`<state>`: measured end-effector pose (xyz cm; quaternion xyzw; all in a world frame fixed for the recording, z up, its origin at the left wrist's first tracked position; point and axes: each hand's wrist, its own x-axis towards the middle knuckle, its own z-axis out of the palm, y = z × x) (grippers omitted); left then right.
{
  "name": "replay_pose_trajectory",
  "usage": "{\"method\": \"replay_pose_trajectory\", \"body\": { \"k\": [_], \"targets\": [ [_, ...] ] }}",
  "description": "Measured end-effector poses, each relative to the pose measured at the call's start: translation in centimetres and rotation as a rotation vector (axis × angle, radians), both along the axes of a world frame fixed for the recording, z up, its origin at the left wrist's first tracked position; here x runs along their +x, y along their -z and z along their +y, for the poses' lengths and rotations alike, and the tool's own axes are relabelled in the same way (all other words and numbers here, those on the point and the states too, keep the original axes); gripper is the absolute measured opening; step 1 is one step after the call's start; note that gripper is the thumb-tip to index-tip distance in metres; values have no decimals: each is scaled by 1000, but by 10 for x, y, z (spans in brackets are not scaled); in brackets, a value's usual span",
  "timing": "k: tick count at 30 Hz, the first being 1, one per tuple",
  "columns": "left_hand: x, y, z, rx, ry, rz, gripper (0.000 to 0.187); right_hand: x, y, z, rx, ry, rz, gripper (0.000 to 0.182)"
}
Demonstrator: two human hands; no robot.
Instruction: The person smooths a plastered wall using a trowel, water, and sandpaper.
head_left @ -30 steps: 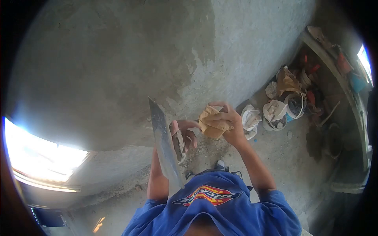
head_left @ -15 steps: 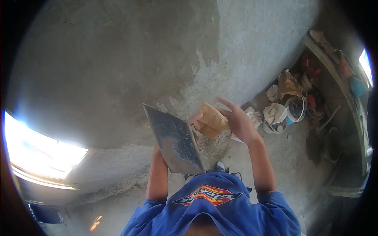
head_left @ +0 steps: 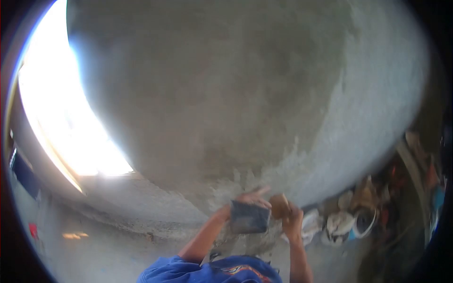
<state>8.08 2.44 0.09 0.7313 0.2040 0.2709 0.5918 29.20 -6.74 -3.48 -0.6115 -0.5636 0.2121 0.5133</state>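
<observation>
The left hand [head_left: 252,199] clasps a dark plate [head_left: 250,219] from behind; the right hand [head_left: 293,219] pinches brown paper [head_left: 279,206] jutting plateward.

Beyond the flat plate [head_left: 250,220] rises the wall [head_left: 212,94], with the window [head_left: 66,104] well to the plate's left. At the plate's far edge is the left grip [head_left: 252,197]; just right of the plate sits the paper piece [head_left: 279,206] in the right grip [head_left: 293,220]. Farther right of the plate, on the floor [head_left: 155,259], come one sack [head_left: 311,223], another sack [head_left: 340,222], then a bucket [head_left: 364,223]. The shirt [head_left: 203,272] lies on the plate's near side.
</observation>
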Motion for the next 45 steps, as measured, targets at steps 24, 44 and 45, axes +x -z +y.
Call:
{"method": "replay_pose_trajectory", "body": {
  "k": [24,44,45],
  "targets": [
    [-205,-4,-41,-13,-579,185,24,-216,-26,35,22,-507,49,22],
    [-388,-3,11,10,-480,-255,42,-237,-199,241,858,759,-366,54],
    [-391,-5,14,-38,-512,-270,42,-246,-194,240,821,687,-341,55]
  ]
}}
